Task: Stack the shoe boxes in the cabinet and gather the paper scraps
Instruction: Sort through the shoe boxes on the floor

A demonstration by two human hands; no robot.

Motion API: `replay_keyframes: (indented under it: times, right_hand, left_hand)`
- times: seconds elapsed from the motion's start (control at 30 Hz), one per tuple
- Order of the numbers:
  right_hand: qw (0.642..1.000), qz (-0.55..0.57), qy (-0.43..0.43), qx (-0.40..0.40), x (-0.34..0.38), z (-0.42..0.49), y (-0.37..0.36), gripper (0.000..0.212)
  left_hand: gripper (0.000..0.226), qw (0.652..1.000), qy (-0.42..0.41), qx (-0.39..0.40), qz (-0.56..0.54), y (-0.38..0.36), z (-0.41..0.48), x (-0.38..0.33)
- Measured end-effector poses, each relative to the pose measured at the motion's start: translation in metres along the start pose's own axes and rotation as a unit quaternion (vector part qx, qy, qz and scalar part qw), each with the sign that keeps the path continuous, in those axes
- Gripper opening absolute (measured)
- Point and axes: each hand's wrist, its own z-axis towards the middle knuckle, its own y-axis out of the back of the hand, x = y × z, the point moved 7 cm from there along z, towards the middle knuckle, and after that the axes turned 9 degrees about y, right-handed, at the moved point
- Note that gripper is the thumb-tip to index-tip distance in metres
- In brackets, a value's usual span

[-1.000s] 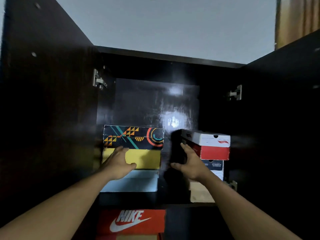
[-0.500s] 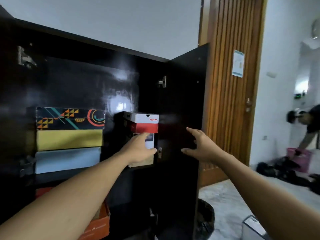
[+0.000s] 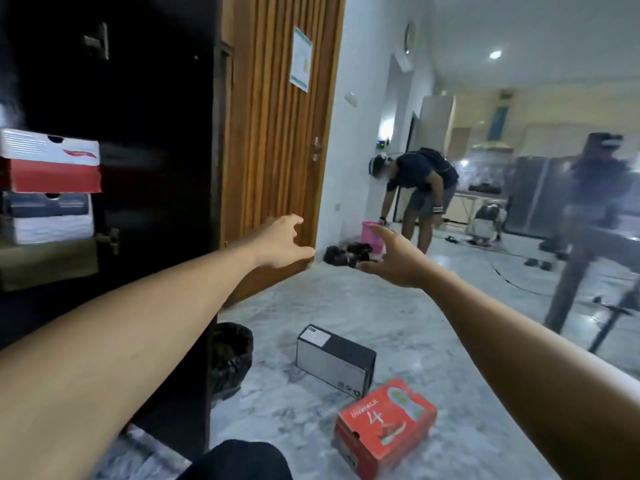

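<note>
Far left of left grip: white-red shoe box (image 3: 52, 161) tops stack on cabinet (image 3: 156, 168) shelf. Left grip (image 3: 280, 244) released, fingers spread, empty, raised before wooden door (image 3: 277, 133). Right grip (image 3: 394, 261) beside it, likewise released, empty. Below left grip: black bin bag (image 3: 230, 358) against cabinet. Below and between grips, on floor (image 3: 381, 317): black shoe box (image 3: 334, 358), red shoe box (image 3: 384, 424) just beside it.

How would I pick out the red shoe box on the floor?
Start at the tall dark cabinet and look down to the marble floor beside it. Two boxes lie there; the red shoe box is nearer, with a big 4 on top, unlike the black and silver box behind it.
</note>
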Motion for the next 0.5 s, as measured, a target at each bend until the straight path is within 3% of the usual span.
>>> replay_keyframes:
  times: [0.3,0.5]
  right_hand:
    - [0.992,0.007,-0.124,0.012,-0.158,-0.075,-0.012,0.095]
    - [0.981,0.054,-0.18,0.04,-0.26,-0.105,-0.077,0.094]
  left_hand:
    - [0.089,0.994,-0.04,0.085,0.062,-0.149,0.029,-0.069]
    - [0.092,0.986,-0.006,0.145,0.085,-0.274,0.03,-0.056]
